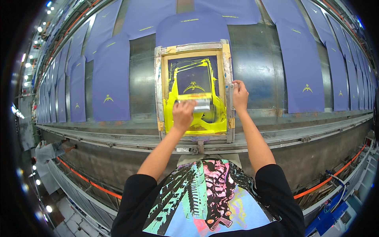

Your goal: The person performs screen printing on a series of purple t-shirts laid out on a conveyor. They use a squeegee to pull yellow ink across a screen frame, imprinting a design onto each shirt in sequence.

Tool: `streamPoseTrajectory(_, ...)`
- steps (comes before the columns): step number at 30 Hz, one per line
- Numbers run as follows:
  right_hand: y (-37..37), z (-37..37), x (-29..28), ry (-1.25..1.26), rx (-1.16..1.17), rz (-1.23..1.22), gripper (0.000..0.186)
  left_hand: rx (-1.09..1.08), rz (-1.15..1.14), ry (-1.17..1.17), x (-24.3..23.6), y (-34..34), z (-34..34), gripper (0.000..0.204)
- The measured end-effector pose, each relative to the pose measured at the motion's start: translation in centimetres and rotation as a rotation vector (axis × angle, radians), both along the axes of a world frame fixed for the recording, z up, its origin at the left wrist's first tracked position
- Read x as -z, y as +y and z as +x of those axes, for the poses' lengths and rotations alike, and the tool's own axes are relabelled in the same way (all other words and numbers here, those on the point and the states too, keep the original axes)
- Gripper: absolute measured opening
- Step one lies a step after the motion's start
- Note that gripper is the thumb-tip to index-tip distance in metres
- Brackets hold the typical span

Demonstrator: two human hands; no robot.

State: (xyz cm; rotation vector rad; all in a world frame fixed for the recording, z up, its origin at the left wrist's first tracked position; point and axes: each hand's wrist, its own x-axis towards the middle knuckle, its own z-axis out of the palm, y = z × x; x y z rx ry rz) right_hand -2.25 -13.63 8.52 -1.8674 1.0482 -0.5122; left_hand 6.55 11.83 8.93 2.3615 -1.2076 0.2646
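A screen printing frame (pixel 159 91) with pale, taped edges lies flat on the long table in front of me. Yellow ink (pixel 171 114) is spread over its mesh, thickest along the near side and both flanks. My left hand (pixel 184 114) is closed around a squeegee (pixel 199 103), which rests on the mesh just below a small crest-shaped design (pixel 193 87). Yellow ink coats the squeegee's far edge. My right hand (pixel 240 96) grips the frame's right side bar, fingers curled at its outer edge.
Purple fabric panels (pixel 111 79) with small yellow prints lie in rows along the metal table (pixel 256 63) on both sides. A metal rail (pixel 276 143) runs along the near edge. At the far left a person (pixel 49 152) stands beyond the rail. Orange bars (pixel 89 179) run behind me.
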Motion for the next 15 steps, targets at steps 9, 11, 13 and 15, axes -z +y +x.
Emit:
streamPoseTrajectory(9, 0.5, -0.7, -0.4, 0.020, -0.006, 0.032, 0.017, -0.093, -0.082, 0.175, -0.4, -4.7, 8.5, 0.027)
streamPoseTrajectory(11, 0.5, -0.3, -0.2, 0.012, -0.010, 0.035, 0.017, -0.104, -0.075, 0.096, -1.0, -6.9, 12.4, 0.032)
streamPoseTrajectory(13, 0.4, -0.1, -0.2, -0.001, -0.017, 0.027, 0.017, -0.124, 0.015, 0.078, -0.7, -6.9, 12.1, 0.032)
streamPoseTrajectory(15, 0.5, -0.2, -0.1, -0.011, -0.014, 0.012, 0.018, -0.120, 0.071, 0.047, -0.1, -6.4, 10.7, 0.034)
